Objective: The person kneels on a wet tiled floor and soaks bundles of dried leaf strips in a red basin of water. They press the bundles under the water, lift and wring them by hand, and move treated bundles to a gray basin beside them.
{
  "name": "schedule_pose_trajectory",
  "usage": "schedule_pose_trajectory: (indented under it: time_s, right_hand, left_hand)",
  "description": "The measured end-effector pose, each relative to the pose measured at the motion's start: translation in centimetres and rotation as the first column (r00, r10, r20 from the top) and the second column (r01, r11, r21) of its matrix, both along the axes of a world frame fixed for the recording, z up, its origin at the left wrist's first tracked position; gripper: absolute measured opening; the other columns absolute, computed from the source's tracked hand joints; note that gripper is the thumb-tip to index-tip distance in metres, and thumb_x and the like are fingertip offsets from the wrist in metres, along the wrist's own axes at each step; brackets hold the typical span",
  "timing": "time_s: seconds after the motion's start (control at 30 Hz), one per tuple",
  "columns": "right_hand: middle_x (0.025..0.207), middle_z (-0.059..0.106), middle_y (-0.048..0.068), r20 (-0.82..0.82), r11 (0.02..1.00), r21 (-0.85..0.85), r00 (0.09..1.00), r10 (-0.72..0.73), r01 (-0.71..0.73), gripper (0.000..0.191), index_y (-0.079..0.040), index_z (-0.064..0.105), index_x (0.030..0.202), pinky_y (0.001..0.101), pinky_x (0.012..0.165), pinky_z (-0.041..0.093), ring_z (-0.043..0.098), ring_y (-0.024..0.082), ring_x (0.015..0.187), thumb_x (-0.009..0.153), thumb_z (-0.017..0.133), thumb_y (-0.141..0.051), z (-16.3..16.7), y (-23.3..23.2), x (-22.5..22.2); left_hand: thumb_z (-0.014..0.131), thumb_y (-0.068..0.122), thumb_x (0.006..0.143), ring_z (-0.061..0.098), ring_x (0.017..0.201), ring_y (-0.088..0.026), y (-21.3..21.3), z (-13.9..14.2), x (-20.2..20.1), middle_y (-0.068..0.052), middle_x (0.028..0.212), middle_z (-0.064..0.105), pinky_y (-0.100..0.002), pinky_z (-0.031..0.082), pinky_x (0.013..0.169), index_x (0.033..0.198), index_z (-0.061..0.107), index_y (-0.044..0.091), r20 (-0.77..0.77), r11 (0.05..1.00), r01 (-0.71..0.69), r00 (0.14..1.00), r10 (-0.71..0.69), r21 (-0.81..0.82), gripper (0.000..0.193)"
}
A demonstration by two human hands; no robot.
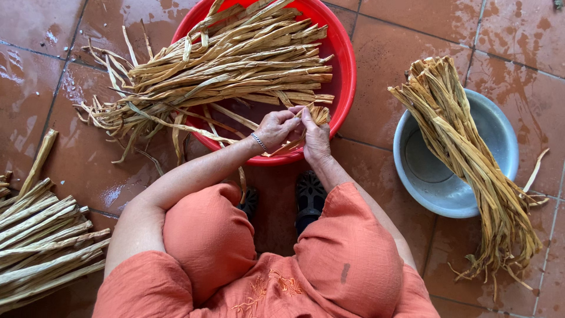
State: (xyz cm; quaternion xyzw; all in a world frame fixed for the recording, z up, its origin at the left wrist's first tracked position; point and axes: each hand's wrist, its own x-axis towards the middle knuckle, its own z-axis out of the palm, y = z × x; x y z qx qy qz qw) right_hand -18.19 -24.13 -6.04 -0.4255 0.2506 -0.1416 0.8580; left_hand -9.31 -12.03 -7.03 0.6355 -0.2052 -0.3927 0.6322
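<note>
Stalks [47,247], dried and tan, lie stacked in a pile on the wet tile floor [35,88] far left of the red basin [344,65]. A larger heap of the same strips [223,65] sprawls across the basin itself, its frayed ends spilling over the rim to the left onto the tiles.

At the near rim of the red basin the two hands meet. The left hand [275,129] (a thin bracelet at its wrist) is closed in a pinch on a single strip [312,115], and the right hand [316,138], touching it, is closed on the same strip just beside it; the fingertips press together over the strip's end. By the look of it, the step in hand is splitting or peeling this one strip lengthwise, and the work seems well under way, judging by the sorted piles. The next move would call for a firm pinch on each half and a steady pull apart, so the strip tears evenly.

Right of the red basin sits a grey metal bowl [424,182], with a long bundle of finer strips [471,159] laid across it, trailing onto the floor.
</note>
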Motion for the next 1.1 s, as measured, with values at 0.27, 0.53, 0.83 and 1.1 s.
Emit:
schedule_pose_trajectory:
  time_s: [0.27, 0.53, 0.83, 1.1]
  right_hand:
    - [0.089, 0.067, 0.009, 0.009, 0.954, 0.291, 0.997, -0.082, 0.076, 0.026, -0.002, 0.064, 0.098, 0.0392, 0.087, 0.059, 0.068, 0.023, 0.087, 0.11, 0.056, -0.024, -2.6, -2.0, 0.7]
    - [0.069, 0.048, -0.002, -0.052, 0.924, 0.332, 0.981, -0.186, 0.192, 0.026, -0.009, 0.056, 0.099, 0.0503, 0.073, 0.059, 0.055, 0.017, 0.066, 0.105, 0.052, -0.034, -1.4, -5.9, 0.9]
    - [0.065, 0.041, -0.003, -0.016, 0.886, 0.386, 0.962, -0.274, 0.259, 0.028, -0.011, 0.057, 0.095, 0.0334, 0.05, 0.035, 0.036, 0.013, 0.052, 0.109, 0.051, -0.034, -1.1, -9.6, 0.9]
    - [0.064, 0.041, -0.003, -0.062, 0.861, 0.333, 0.921, -0.386, 0.383, 0.027, -0.01, 0.056, 0.094, 0.0324, 0.045, 0.031, 0.033, 0.013, 0.049, 0.11, 0.049, -0.03, -0.5, -13.0, 0.4]
  left_hand:
    - [0.051, 0.022, 0.089, 0.069, 0.055, -0.016, 0.0, 3.1, 0.0, -0.004, 0.061, 0.069, -0.032, 0.055, 0.056, 0.084, 0.074, 0.005, 0.266, 0.934, 0.141, 0.935, -0.235, 0.33, 0.029]
    - [0.051, 0.026, 0.091, 0.067, 0.054, -0.021, -0.4, 5.9, -0.2, -0.011, 0.064, 0.068, -0.04, 0.055, 0.053, 0.085, 0.073, 0.003, 0.082, 0.871, 0.203, 0.961, -0.266, 0.447, 0.033]
    - [0.051, 0.026, 0.089, 0.071, 0.073, -0.037, -0.5, 3.6, -0.6, -0.019, 0.077, 0.072, -0.046, 0.055, 0.072, 0.088, 0.075, 0.007, 0.408, 0.894, 0.22, 0.829, -0.382, 0.39, 0.03]
    - [0.05, 0.028, 0.089, 0.068, 0.077, -0.042, 0.2, 5.2, -1.2, -0.022, 0.08, 0.07, -0.052, 0.054, 0.075, 0.092, 0.071, 0.006, 0.442, 0.831, 0.225, 0.76, -0.477, 0.51, 0.03]
